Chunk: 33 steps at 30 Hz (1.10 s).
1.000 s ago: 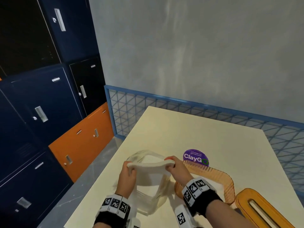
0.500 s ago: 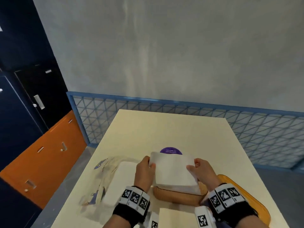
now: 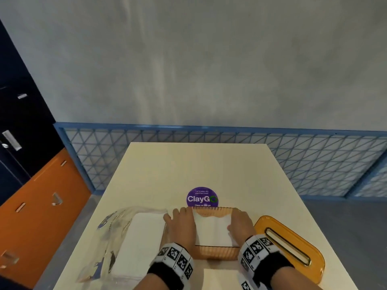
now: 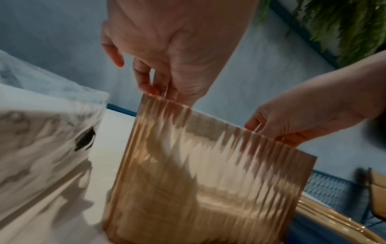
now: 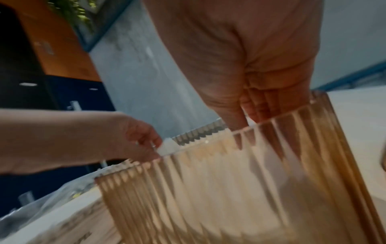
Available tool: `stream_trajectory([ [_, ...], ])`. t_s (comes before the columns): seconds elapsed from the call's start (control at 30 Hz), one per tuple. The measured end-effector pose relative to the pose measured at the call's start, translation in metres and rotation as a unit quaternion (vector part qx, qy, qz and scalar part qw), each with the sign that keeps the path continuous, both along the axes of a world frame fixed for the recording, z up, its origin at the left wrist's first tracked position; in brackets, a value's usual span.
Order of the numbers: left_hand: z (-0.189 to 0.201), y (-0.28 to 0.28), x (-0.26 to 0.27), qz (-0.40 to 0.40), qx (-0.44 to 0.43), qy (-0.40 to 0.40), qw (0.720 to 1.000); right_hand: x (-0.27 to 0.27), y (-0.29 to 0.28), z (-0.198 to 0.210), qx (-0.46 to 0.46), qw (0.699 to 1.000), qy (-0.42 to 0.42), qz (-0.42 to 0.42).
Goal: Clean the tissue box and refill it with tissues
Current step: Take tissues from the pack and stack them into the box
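Both hands, left hand (image 3: 181,226) and right hand (image 3: 240,223), grasped the tissue stack (image 3: 212,229) inside the amber tissue box (image 3: 215,251) near the table's (image 3: 199,164) front edge; lowering it level and evenly probably mattered.

Ribbed amber tissue box (image 3: 215,251), white tissues (image 3: 213,229)

Even, soft indoor light; head view sharp, bowed at edges; both wrist views motion-blurred, dimmer.
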<state>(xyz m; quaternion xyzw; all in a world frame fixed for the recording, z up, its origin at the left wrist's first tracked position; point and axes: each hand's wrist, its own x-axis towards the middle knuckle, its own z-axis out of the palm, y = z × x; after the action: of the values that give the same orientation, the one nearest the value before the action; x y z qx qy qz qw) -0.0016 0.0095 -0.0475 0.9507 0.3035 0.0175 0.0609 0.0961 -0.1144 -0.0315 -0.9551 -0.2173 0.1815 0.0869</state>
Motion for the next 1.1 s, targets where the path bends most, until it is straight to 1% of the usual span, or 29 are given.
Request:
stream_trajectory([
  [0.1,-0.006,-0.005,0.005,-0.048,-0.010,-0.019,0.999,-0.009,-0.002,0.001,0.015,0.994,-0.089,0.053],
  [0.13,-0.006,-0.007,0.006,-0.055,-0.051,-0.024,0.997,-0.010,-0.001,-0.001,0.022,0.992,-0.099,0.073],
  [0.17,-0.005,-0.011,0.011,-0.038,-0.097,-0.021,0.994,-0.012,0.000,-0.003,0.025,0.991,-0.092,0.098],
  [0.23,-0.018,-0.010,0.020,-0.024,-0.127,0.021,0.991,-0.011,0.004,-0.009,0.008,0.989,-0.055,0.140],
  [0.33,-0.016,-0.009,0.026,-0.024,-0.170,0.118,0.978,-0.006,0.009,-0.009,-0.086,0.980,0.006,0.177],
  [0.4,-0.016,-0.009,0.029,-0.023,-0.186,0.158,0.969,-0.003,0.010,-0.009,-0.140,0.971,0.025,0.193],
  [0.53,-0.014,-0.009,0.031,-0.024,-0.202,0.186,0.961,0.000,0.012,-0.011,-0.168,0.967,0.037,0.188],
  [0.6,-0.010,-0.007,0.032,-0.035,-0.198,0.202,0.959,0.000,0.013,-0.010,-0.173,0.965,0.039,0.191],
  [0.7,-0.004,-0.007,0.030,-0.060,-0.177,0.220,0.957,0.001,0.015,-0.007,-0.193,0.960,0.019,0.202],
  [0.77,0.001,-0.010,0.025,-0.080,-0.152,0.196,0.966,0.000,0.016,-0.004,-0.200,0.960,-0.004,0.198],
  [0.8,0.005,-0.011,0.023,-0.089,-0.137,0.161,0.973,0.001,0.016,0.000,-0.190,0.963,-0.023,0.189],
  [0.87,0.014,-0.008,0.017,-0.082,-0.129,0.052,0.987,0.003,0.012,0.012,-0.121,0.978,-0.071,0.151],
  [0.93,0.024,0.005,0.006,-0.044,-0.131,-0.057,0.989,0.010,0.003,0.024,-0.046,0.988,-0.110,0.097],
  [0.97,0.028,0.014,-0.001,-0.019,-0.126,-0.093,0.987,0.015,-0.003,0.027,-0.026,0.990,-0.120,0.072],
  [1.03,0.028,0.031,-0.018,0.037,-0.110,-0.124,0.985,0.025,-0.015,0.026,-0.021,0.993,-0.108,0.035],
  [1.1,0.022,0.043,-0.034,0.100,-0.115,-0.091,0.984,0.031,-0.023,0.017,-0.029,0.998,-0.047,0.014],
])
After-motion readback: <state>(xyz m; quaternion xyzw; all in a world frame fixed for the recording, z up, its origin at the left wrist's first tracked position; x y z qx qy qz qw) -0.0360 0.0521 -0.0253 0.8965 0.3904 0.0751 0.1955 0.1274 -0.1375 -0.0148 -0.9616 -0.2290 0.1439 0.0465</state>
